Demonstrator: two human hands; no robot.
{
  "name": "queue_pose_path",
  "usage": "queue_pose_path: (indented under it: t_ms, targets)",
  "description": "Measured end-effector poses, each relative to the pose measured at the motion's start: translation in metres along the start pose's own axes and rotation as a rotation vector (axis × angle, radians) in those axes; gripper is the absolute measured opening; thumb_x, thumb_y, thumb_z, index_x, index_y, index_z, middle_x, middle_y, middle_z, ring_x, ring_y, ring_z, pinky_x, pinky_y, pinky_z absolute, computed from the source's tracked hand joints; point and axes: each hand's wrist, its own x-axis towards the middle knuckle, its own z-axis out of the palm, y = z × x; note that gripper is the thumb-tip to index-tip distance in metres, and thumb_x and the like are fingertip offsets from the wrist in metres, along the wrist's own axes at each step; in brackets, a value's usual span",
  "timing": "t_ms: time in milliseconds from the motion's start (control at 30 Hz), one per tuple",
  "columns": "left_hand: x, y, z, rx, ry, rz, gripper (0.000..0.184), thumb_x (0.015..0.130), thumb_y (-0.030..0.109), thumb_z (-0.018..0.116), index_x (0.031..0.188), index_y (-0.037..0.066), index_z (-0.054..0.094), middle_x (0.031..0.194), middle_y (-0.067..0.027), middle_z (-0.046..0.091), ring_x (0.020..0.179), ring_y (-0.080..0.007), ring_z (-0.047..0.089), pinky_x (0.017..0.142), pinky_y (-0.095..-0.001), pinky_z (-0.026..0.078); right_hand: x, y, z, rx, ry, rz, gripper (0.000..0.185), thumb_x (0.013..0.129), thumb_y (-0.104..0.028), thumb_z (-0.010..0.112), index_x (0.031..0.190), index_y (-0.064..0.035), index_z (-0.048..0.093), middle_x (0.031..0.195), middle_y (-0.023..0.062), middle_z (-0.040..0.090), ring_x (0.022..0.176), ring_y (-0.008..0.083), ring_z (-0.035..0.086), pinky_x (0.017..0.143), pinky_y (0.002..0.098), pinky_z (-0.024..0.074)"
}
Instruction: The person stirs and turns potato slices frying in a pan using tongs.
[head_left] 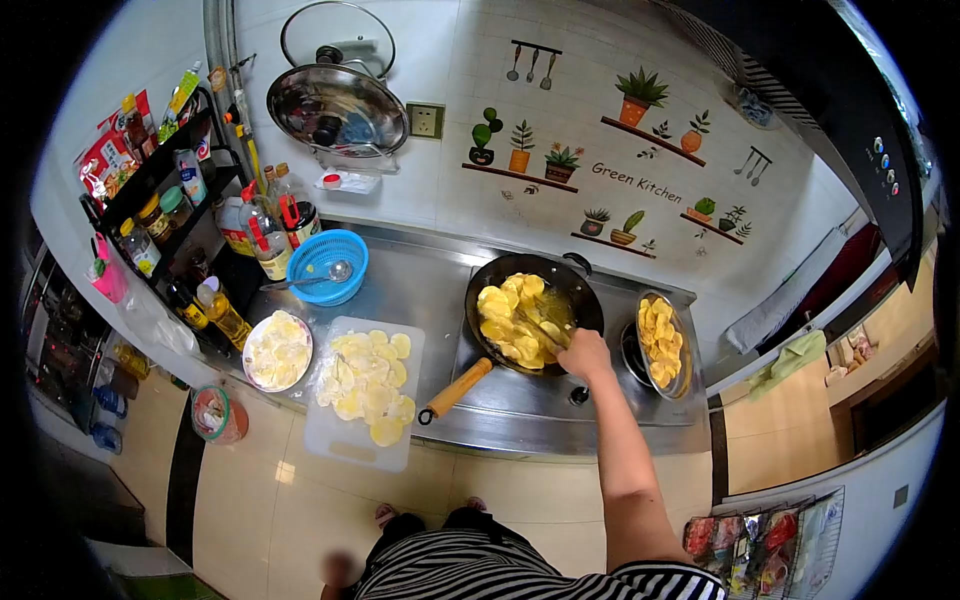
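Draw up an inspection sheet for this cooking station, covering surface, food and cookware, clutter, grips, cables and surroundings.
Surface: steel counter, bare metal showing between items.
Job's things: wok holding yellow slices; cutting board with pale slices, overhanging the front edge; plate of similar slices; dish of golden slices right of the wok.
Clutter: blue basket with a ladle across it; bottles crowded at the left.
Grips: right grip at the wok's near right rim, closed on a thin utensil; left grip cannot be made out.
Cables: nothing seen; wall socket has no plug in it.
Surroundings: glass lid on the wall, range hood upper right, small bin on the floor at left.
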Motion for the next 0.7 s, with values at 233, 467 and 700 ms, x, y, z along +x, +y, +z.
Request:
queue_pose_path:
  t_ms: [233,467,700]
  targets:
    - [0.017,0.009,0.005,-0.15,0.002,-0.051,0.035,0.08,0.031,0.058,0.08,-0.003,0.064,0.066,-0.0125,0.063,0.055,-0.0258,0.059,0.055,-0.0362,0.05,-0.044,0.021,-0.041,0.031,-0.058,-0.092,0.039,0.074,-0.029,0.066,0.102,-0.0027,0.064,0.092,0.0222,0.065,0.09,0.0357,0.062,0.079,0.0424,0.05]
    - [0.031,0.005,0.002,0.976,-0.31,0.554,0.009,0.085,0.013,0.054,0.079,0.007,0.057,0.071,-0.0078,0.052,0.065,-0.0211,0.052,0.058,-0.0351,0.044,-0.082,0.036,-0.072,-0.05,-0.134,-0.043,0.04,0.071,-0.031,0.068,0.099,-0.0015,0.066,0.084,0.0242,0.064,0.084,0.0366,0.063,0.077,0.0429,0.0501]
    - [0.027,0.002,0.003,0.939,0.28,0.985,0.02,0.069,0.028,0.066,0.063,0.012,0.056,0.062,-0.0095,0.052,0.06,-0.0271,0.051,0.054,-0.0415,0.039,-0.057,0.027,-0.035,-0.127,-0.139,0.034,0.037,0.072,-0.031,0.068,0.09,0.0012,0.066,0.094,0.0234,0.064,0.091,0.0364,0.062,0.08,0.0423,0.0499]
